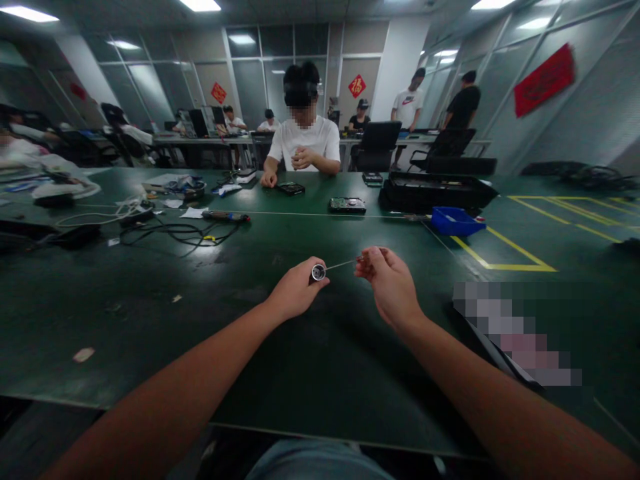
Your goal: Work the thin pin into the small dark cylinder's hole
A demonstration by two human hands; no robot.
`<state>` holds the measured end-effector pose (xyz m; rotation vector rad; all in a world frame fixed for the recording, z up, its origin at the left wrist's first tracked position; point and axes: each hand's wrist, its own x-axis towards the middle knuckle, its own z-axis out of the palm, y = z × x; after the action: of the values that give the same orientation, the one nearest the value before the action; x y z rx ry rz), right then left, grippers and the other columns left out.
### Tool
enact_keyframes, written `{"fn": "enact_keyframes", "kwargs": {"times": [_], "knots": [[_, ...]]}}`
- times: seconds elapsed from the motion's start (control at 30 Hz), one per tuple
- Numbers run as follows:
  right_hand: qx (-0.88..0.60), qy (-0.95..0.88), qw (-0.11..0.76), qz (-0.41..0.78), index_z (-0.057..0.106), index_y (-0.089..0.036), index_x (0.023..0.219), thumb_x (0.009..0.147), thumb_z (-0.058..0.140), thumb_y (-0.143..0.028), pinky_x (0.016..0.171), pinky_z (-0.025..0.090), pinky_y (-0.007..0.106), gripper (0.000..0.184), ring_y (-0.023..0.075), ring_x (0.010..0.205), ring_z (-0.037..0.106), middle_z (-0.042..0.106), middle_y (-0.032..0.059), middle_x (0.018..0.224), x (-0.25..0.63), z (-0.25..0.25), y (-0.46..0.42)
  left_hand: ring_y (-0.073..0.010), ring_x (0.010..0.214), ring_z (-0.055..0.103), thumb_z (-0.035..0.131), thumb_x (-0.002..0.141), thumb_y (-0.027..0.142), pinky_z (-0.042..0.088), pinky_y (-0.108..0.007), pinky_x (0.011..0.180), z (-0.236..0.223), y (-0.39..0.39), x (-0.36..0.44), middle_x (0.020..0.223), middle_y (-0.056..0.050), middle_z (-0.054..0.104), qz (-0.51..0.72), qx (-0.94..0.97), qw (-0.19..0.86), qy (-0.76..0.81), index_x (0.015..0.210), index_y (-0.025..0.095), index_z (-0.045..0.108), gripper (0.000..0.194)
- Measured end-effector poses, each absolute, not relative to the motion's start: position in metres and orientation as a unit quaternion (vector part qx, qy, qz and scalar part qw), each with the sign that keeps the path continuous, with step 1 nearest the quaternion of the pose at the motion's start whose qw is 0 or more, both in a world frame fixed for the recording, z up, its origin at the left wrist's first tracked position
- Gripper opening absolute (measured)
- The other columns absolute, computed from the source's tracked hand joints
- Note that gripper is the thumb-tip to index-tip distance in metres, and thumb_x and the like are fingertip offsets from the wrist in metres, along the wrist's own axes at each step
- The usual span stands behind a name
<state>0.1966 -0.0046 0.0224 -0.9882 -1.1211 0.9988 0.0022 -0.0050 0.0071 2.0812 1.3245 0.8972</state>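
Observation:
My left hand (299,291) is wrapped round a small dark cylinder that looks like a flashlight (318,272), its round silver-rimmed end facing me. A thin, light-coloured cord (341,265) stretches from beside that end across to my right hand (387,277). The thumb and fingertips of the right hand pinch the cord's far end, slightly higher than the left hand. Both hands are above the green table (300,360). My left fingers hide most of the cylinder's body.
Beyond my hands lie a hard drive (347,205), a blue bin (456,221), a black tray (437,191) and a screwdriver (227,217). Black cables (185,233) are on the left. A person (303,137) sits opposite. A pixelated object (520,333) is at my right.

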Motion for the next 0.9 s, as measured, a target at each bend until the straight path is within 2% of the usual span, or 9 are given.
{"fn": "enact_keyframes", "kwargs": {"times": [0.37,0.47,0.6,0.7,0.9], "knots": [[-0.451,-0.641,0.555,0.279,0.062,-0.02,0.098,0.096,0.053,-0.041,0.073,0.053,0.035,0.024,0.0186,0.077,0.068,0.07,0.0048,0.084,0.19,0.03,-0.021,-0.0141,0.072,0.061,0.06,0.089,0.028,0.045,-0.026,0.066,0.003,-0.004,0.003,0.09,0.0,0.064,0.338,0.76,0.259,0.491,0.102,0.022,0.056,0.015],[-0.477,-0.684,0.519,0.188,0.065,-0.02,0.088,0.091,0.061,-0.042,0.066,0.049,0.031,0.022,0.0174,0.071,0.067,0.071,0.0032,0.078,0.192,0.036,-0.025,-0.0141,0.072,0.061,0.059,0.09,0.028,0.044,-0.026,0.066,0.0,-0.002,0.002,0.091,-0.001,0.064,0.34,0.761,0.256,0.489,0.102,0.023,0.057,0.014],[-0.49,-0.713,0.494,0.086,0.059,-0.02,0.066,0.084,0.07,-0.043,0.052,0.039,0.026,0.031,0.0118,0.052,0.055,0.061,-0.0022,0.059,0.194,0.038,-0.027,-0.0144,0.074,0.061,0.06,0.089,0.027,0.045,-0.027,0.068,-0.002,-0.001,0.001,0.093,-0.001,0.064,0.34,0.764,0.255,0.486,0.105,0.023,0.057,0.017],[-0.476,-0.727,0.491,0.065,0.056,-0.02,0.063,0.085,0.07,-0.043,0.049,0.036,0.024,0.034,0.0097,0.048,0.051,0.056,-0.0038,0.055,0.193,0.037,-0.027,-0.0146,0.074,0.061,0.06,0.089,0.027,0.045,-0.027,0.069,-0.001,0.0,0.0,0.094,-0.001,0.064,0.336,0.763,0.261,0.487,0.105,0.023,0.057,0.017],[-0.475,-0.731,0.487,0.051,0.057,-0.019,0.064,0.086,0.069,-0.042,0.049,0.035,0.024,0.034,0.0089,0.046,0.05,0.057,-0.0037,0.055,0.193,0.035,-0.025,-0.0145,0.075,0.06,0.059,0.09,0.026,0.045,-0.027,0.069,-0.001,0.002,0.0,0.095,-0.002,0.063,0.339,0.756,0.265,0.493,0.104,0.023,0.057,0.015]]}}
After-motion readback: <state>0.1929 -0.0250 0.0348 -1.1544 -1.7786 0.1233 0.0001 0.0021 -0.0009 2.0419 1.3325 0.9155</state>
